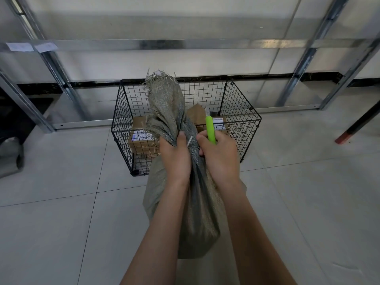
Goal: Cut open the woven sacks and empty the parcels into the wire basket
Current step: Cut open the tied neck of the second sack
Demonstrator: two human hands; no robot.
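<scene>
Entry: sack at the wire basket (236,112), tie not yet cut.

- Left hand (174,159), just in front of the basket's near wall: we see its fingers and thumb wrapped tight round the gathered neck of the woven sack (197,212).
- The sack stands on the floor tiles, touching or nearly touching the basket's front. Its body bulges, so we judge it full. Its frayed mouth rises in front of the basket's middle.
- White tie (189,140) cinches the neck between the two hands. It looks intact.
- Right hand (221,157), in front of the basket's right half: its fingers are clamped on the green knife (210,130), whose tip points up. The knuckles press against the sack neck. We cannot tell whether the edge touches the tie.
- Inside the basket lie at least two cardboard parcels (139,136), one left and one right of the sack's mouth.

Progress, as we judge it: some parcels are already delivered. For this sack, cutting and emptying both remain. No other sacks are in view, so we cannot say how many are left.
</scene>
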